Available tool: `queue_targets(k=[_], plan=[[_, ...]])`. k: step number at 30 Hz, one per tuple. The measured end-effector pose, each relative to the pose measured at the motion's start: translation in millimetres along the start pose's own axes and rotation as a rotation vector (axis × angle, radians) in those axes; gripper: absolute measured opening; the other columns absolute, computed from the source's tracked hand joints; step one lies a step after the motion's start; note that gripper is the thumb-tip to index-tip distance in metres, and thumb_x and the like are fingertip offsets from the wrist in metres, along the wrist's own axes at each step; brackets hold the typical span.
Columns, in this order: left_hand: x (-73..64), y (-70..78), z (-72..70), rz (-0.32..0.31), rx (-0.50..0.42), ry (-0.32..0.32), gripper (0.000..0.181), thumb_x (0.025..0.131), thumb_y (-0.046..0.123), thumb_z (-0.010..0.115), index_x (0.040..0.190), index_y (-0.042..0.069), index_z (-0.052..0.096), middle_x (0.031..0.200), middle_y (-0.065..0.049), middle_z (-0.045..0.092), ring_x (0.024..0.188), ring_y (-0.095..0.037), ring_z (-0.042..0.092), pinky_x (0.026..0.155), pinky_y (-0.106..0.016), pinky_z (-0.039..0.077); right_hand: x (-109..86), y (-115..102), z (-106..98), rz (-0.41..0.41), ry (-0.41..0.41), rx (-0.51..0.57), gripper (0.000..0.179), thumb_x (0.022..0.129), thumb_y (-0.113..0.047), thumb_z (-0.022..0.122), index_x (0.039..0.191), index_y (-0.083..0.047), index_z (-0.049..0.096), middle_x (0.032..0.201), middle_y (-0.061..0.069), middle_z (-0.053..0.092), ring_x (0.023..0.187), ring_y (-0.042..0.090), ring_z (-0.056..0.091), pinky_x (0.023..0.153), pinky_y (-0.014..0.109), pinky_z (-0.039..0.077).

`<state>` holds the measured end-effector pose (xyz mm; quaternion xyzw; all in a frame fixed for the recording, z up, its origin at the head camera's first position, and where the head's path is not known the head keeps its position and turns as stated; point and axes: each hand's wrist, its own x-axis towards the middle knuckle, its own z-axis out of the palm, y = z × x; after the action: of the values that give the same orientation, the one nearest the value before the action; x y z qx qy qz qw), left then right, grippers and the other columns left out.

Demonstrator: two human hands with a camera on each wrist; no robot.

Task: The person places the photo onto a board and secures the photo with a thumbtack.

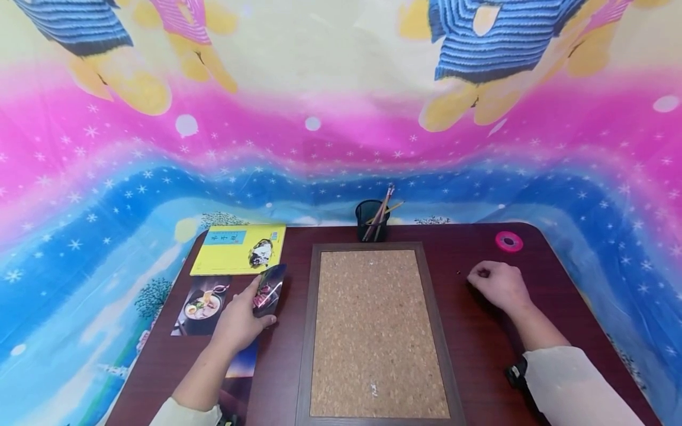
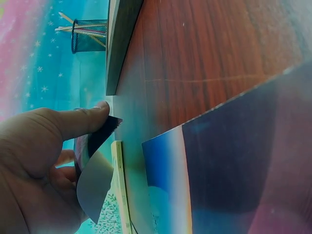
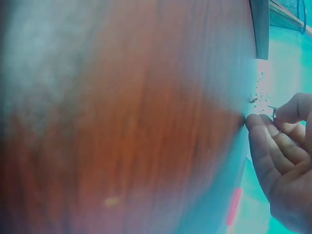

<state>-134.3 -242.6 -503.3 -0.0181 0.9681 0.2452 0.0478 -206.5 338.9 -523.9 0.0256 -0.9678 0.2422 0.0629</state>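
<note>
My left hand (image 1: 238, 316) grips a glossy photo print (image 1: 269, 289), which bends between the thumb and fingers. In the left wrist view the print's pale back (image 2: 95, 180) curls below the thumb. On the table's right side, my right hand (image 1: 501, 285) pinches a small thumbtack (image 3: 274, 112) between thumb and fingertips. A second tiny dark thumbtack (image 1: 459, 273) lies on the table just left of that hand. Between both hands lies a framed cork board (image 1: 378, 331), with small whitish marks near its top and bottom.
A noodle-bowl photo (image 1: 202, 307) and a dark blue print (image 1: 242, 362) lie on the left. Behind them is a yellow book (image 1: 224, 254). A mesh cup (image 1: 367, 222) with pencils stands behind the board. A pink tape roll (image 1: 509, 241) lies at the back right.
</note>
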Motion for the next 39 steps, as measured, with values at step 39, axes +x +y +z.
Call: queue_targets(k=[39], plan=[[1.0, 6.3, 0.6, -0.018, -0.028, -0.023, 0.113, 0.080, 0.036, 0.090, 0.167, 0.016, 0.021, 0.153, -0.030, 0.046, 0.141, -0.062, 0.031, 0.104, -0.077, 0.034, 8.6, 6.8, 0.2, 0.003, -0.072, 0.107, 0.013, 0.094, -0.025, 0.074, 0.101, -0.015, 0.073, 0.085, 0.000, 0.071, 0.074, 0.019, 0.061, 0.068, 0.034, 0.049]])
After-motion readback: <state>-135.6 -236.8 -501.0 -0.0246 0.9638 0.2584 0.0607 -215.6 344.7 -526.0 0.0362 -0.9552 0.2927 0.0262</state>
